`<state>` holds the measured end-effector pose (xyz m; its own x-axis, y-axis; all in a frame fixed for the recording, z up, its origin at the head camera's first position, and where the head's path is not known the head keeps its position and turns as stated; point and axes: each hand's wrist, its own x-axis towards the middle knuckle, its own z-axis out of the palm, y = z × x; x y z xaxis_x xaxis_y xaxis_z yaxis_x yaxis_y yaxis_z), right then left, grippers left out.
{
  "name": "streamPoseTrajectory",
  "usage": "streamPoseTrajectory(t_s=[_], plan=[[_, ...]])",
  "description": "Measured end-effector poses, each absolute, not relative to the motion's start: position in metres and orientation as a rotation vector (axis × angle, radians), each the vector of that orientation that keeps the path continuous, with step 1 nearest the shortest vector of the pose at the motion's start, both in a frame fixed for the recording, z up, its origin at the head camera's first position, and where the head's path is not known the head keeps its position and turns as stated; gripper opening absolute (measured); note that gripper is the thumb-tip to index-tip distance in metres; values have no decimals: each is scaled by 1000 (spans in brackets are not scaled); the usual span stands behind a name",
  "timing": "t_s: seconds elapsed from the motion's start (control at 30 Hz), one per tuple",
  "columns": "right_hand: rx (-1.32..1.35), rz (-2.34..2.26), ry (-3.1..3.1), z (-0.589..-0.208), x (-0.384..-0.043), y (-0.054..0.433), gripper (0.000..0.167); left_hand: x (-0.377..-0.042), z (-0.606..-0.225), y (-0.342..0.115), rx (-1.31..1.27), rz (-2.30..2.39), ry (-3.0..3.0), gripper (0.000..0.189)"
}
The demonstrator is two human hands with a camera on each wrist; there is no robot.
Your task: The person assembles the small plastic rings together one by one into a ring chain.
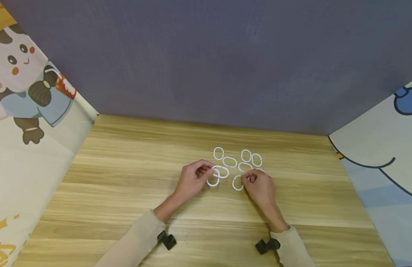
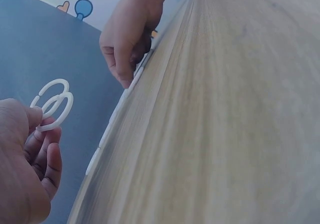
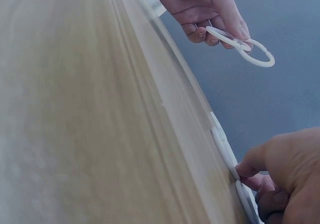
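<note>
My left hand pinches a pair of white oval plastic rings between thumb and fingers. They are linked one through the other and held up above the table, as both wrist views show. My right hand is lower, its thumb and fingertips pinching the edge of a single white oval ring at the tabletop. Each ring seems to have a small split in its loop. Part of another ring is hidden behind the right hand.
Several loose white rings lie just beyond the hands, among them a far left ring and a far right ring. The wood-grain table meets a dark blue-grey panel at the back. Cartoon-printed walls flank both sides.
</note>
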<state>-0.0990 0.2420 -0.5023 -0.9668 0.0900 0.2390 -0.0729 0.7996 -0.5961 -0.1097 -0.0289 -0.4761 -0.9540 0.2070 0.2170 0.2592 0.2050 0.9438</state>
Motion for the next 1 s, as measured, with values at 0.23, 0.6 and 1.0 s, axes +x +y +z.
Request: streamPoseTrajectory(t_s=[0.23,0.6,1.0], plan=[[38,815,-2789,-486,-94,231,12,-109,-476,-29,-465,-1903,-2403,9],[-80,1186,-2678,-475,-93,225,9,-110,-477,-30,-464,-1911,-2386,9],[-104,1715,-2409,-466,-93,222,6,-111,-476,-29,-468,-1916,-2383,9]])
